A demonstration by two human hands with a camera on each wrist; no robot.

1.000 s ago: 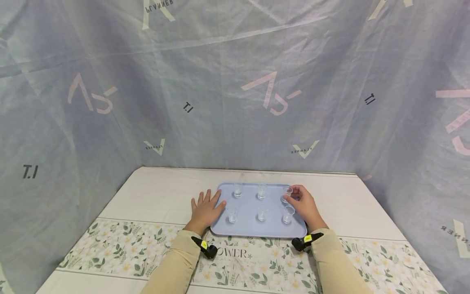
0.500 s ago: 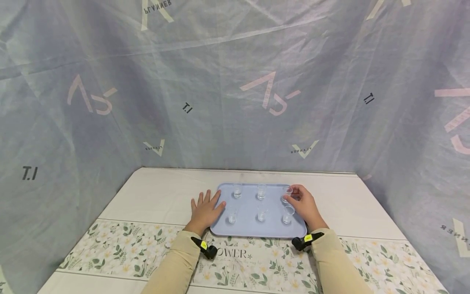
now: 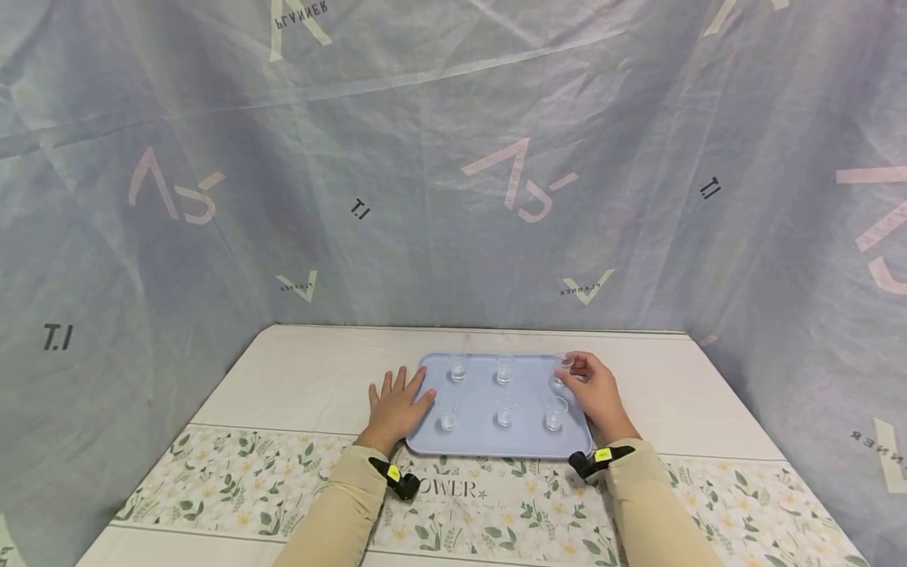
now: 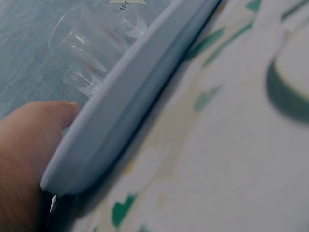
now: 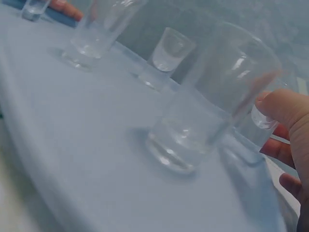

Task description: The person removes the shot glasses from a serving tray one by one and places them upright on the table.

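Several small clear shot glasses stand in two rows on a light-blue tray [image 3: 475, 437]. At the back right corner, my right hand [image 3: 597, 395] pinches one shot glass [image 3: 558, 384] between thumb and fingers. In the right wrist view that glass [image 5: 262, 118] is upright relative to the tray, partly behind the thumb. Just in front of it stands another shot glass [image 3: 556, 415], large and near in the right wrist view. My left hand [image 3: 394, 408] lies with spread, straight fingers over the tray's left rim, thumb on the tray's edge.
Other shot glasses stand at the back left [image 3: 458, 368], back middle [image 3: 505, 370], front left [image 3: 448, 417] and front middle [image 3: 505, 414]. Under the tray lies a white tablecloth [image 3: 312, 378] with a floral band. Grey printed curtains [image 3: 425, 260] close off the back and sides.
My right hand has moved slightly right and away, carrying the back right shot glass with it toward the tray's corner. The left hand and the other glasses have stayed put.
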